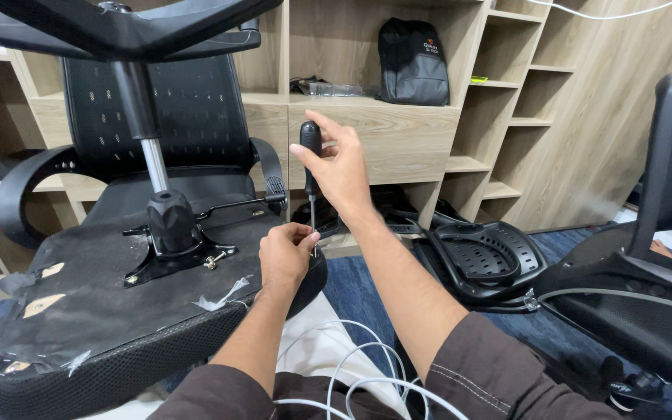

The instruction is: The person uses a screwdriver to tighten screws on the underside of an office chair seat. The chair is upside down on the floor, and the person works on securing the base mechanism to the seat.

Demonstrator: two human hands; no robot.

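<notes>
Screwdriver [310,167] stands upright in front of us, black handle up, thin metal shaft pointing down at the edge of the overturned office chair seat [103,311]. Our right hand [341,169] is wrapped around the handle from the top. Our left hand [284,257] is pinched about the lower shaft at its tip, just below the right hand; what the tip bears on is hidden by the fingers.

We judge the tool light and rigid, its handle smooth enough to slip under torque, so the grip belongs high on the handle with the shaft steadied low. The seat looks bulky and stiff beneath soft, torn underside fabric. To the left of the left hand sit the black mounting plate [176,257] and the gas-lift column [149,148]. A loose backrest shell [484,253] lies to the right of our forearms.
</notes>
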